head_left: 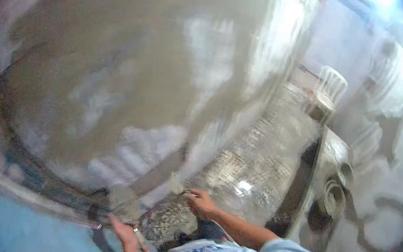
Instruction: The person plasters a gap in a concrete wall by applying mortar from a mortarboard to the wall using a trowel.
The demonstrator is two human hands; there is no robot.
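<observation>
My left hand (127, 235) is low in the view, palm turned up, with thumb and fingers apart. A small pale glint shows at its palm. Just beyond its fingertips is a rounded grey patch (125, 203), perhaps wet plaster or a board; blur hides which. My right hand (200, 203) reaches toward the wall's foot with its fingers curled. At those fingertips sits a small pale flat piece (176, 184), too smeared to name. Before both hands stands a wall (117, 61) coated unevenly in grey-brown plaster, with whitish patches.
Wet, shiny, mottled ground (253, 160) runs along the wall. A white plastic chair (332, 84) stands far back, with a round pale-topped container (320, 106) by it. Coiled hose-like loops (334, 198) lie at the right. A blue surface (30, 225) fills the lower left.
</observation>
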